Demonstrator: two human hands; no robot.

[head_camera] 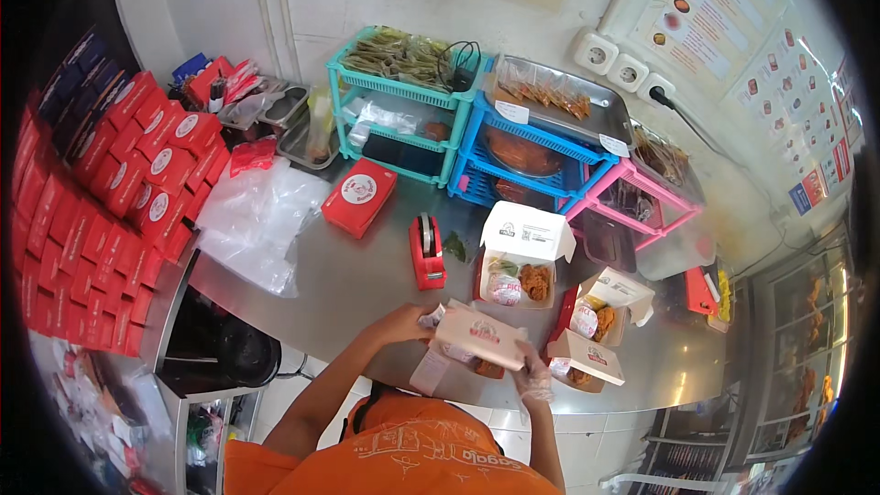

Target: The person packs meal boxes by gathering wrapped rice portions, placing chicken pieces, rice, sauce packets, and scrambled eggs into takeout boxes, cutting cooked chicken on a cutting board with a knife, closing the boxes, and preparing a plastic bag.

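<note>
At the steel table's near edge, my left hand grips the left side of a partly open cardboard food box, with a small crumpled paper or packet by its fingers. My right hand, in a clear plastic glove, holds the box's right side. Wrapped food and a piece of fried chicken show under its lid. A paper slip lies beside it. Beyond stands an open box with fried chicken, a wrapped rice portion and greens. Two more open boxes, one nearer and one farther, stand to the right.
A red tape dispenser and a closed red box stand on the steel table. Plastic bags and stacked red boxes are at left. Green, blue and pink racks line the wall.
</note>
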